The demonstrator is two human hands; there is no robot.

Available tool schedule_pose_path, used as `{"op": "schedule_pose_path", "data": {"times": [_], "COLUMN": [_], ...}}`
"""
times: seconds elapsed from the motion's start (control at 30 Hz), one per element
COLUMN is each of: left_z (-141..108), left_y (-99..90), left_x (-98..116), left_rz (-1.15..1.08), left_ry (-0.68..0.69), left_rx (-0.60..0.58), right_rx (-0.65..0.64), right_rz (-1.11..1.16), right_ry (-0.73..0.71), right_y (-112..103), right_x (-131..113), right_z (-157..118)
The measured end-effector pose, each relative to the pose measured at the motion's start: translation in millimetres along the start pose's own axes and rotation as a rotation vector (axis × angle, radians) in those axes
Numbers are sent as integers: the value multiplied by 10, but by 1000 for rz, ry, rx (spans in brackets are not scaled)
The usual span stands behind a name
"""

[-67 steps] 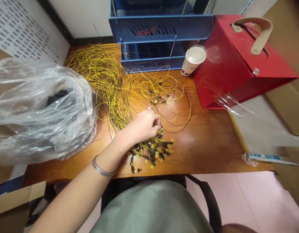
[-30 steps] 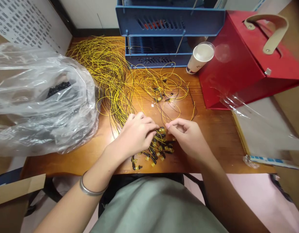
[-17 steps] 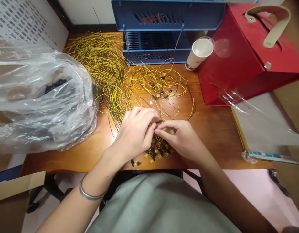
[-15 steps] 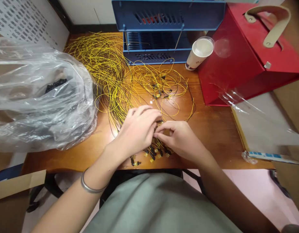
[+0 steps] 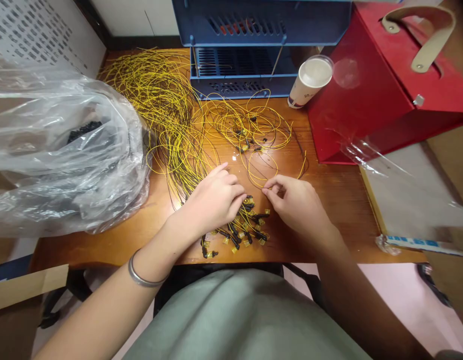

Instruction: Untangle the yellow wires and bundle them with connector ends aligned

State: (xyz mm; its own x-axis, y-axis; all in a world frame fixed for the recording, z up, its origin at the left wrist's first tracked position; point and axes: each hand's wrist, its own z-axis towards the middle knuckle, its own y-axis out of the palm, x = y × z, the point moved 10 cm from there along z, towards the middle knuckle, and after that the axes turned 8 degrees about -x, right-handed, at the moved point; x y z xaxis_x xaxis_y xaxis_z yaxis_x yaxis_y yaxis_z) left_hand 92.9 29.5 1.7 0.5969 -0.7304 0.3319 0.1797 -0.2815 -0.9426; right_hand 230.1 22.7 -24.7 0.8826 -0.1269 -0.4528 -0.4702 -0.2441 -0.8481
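Observation:
A long bundle of thin yellow and black wires [image 5: 174, 135] runs down the table toward me. My left hand [image 5: 214, 197] is closed over its near end, the fingers curled round the wires and one finger stretched forward. Beyond its fingertips lie several black connectors with small clear yellowish pieces [image 5: 237, 237], fanned out near the table edge. To the right, my right hand [image 5: 291, 197] pinches a yellow wire [image 5: 257, 184] between thumb and fingertips, just above the table. A looser coil of wires [image 5: 235, 122] with a few black connectors lies farther back.
A clear plastic bag [image 5: 114, 175] with black parts stands at the left. At the back are a blue slotted rack [image 5: 242, 87] and a paper cup [image 5: 310, 82]. A red box [image 5: 344, 95] and a plastic-wrapped flat package [image 5: 415, 185] are at the right.
My right hand has moved right and slightly forward, away from my left hand, uncovering connectors. The loose wire's end at the right has shifted a little. My left hand's fingers have curled more.

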Motion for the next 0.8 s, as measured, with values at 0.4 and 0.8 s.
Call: {"op": "schedule_pose_path", "data": {"times": [0.4,0.8], "left_z": [10,518], "left_y": [0,-205], "left_x": [-92,-492], "left_rz": [-185,48], "left_ry": [11,-193], "left_rx": [-227,-11], "right_rx": [61,0], "right_rz": [-18,60], "right_ry": [29,-58], "right_y": [-80,-70], "right_x": [126,-22], "right_z": [83,109]}}
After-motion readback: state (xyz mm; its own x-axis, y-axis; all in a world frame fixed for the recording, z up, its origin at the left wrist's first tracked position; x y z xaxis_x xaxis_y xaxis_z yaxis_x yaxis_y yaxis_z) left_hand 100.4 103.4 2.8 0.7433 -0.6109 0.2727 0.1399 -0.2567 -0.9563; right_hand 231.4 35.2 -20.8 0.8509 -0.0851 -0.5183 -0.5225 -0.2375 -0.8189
